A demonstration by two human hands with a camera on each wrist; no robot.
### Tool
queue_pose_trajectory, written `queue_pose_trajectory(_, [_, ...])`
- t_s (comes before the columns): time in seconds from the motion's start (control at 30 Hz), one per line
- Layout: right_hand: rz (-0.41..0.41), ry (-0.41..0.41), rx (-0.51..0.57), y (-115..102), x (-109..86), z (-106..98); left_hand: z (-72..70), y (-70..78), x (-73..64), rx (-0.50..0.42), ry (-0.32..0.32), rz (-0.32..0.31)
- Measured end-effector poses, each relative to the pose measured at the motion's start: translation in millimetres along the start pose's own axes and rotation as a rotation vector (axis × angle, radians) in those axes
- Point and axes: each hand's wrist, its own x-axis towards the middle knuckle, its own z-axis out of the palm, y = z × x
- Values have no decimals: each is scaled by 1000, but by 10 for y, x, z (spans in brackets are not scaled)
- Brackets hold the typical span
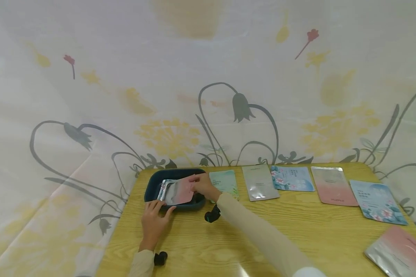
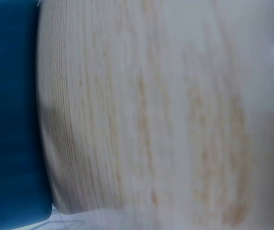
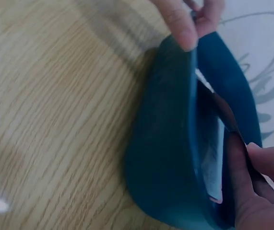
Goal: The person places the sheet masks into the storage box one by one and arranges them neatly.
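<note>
A dark blue-green plastic bin (image 1: 187, 207) stands at the table's back left, with silvery sachets (image 1: 163, 190) inside. My right hand (image 1: 205, 186) pinches the edge of a pink and silver face mask sachet (image 1: 185, 191) over the bin, thumb on one side and fingers on the other in the right wrist view. My left hand (image 1: 153, 222) holds the bin's front left rim, its thumb (image 3: 188, 39) outside the wall and fingers over the inner side. The left wrist view shows only the bin wall (image 2: 12, 115) and the wood-grain table (image 2: 141, 115).
Right of the bin, a row of flat sachets runs along the back: a green one (image 1: 225, 182), a silver one (image 1: 260, 182), a blue one (image 1: 292, 179), a pink-silver one (image 1: 334, 186) and another blue one (image 1: 379, 202). Another pink-silver sachet (image 1: 402, 252) lies front right. A flowered curtain (image 1: 208, 57) hangs behind.
</note>
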Motion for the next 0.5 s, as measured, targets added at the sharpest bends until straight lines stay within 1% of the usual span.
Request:
queue_pose_trajectory(0.07, [-37, 7, -117, 14, 4, 30, 0, 9, 4, -12, -4, -8])
queue_pose_trajectory(0.13, [-70, 21, -264, 23, 1, 51, 0, 21, 11, -19, -10, -11])
queue_pose_trajectory(0.23, [-97, 23, -458, 30, 2, 79, -5, 33, 14, -19, -27, -28])
queue_pose_trajectory(0.3, [-100, -3, -541, 39, 9, 103, -10, 37, 9, -12, -33, -36])
queue_pose_trajectory(0.37, [-108, -25, -602, 53, 24, 132, -15, 32, 2, -8, -36, -44])
queue_pose_trajectory(0.43, [-118, -22, -641, 65, 39, 161, -17, 24, -1, 1, -37, -46])
queue_pose_trajectory(0.5, [-115, -17, -657, 69, 52, 191, -21, 15, -1, 9, -38, -44])
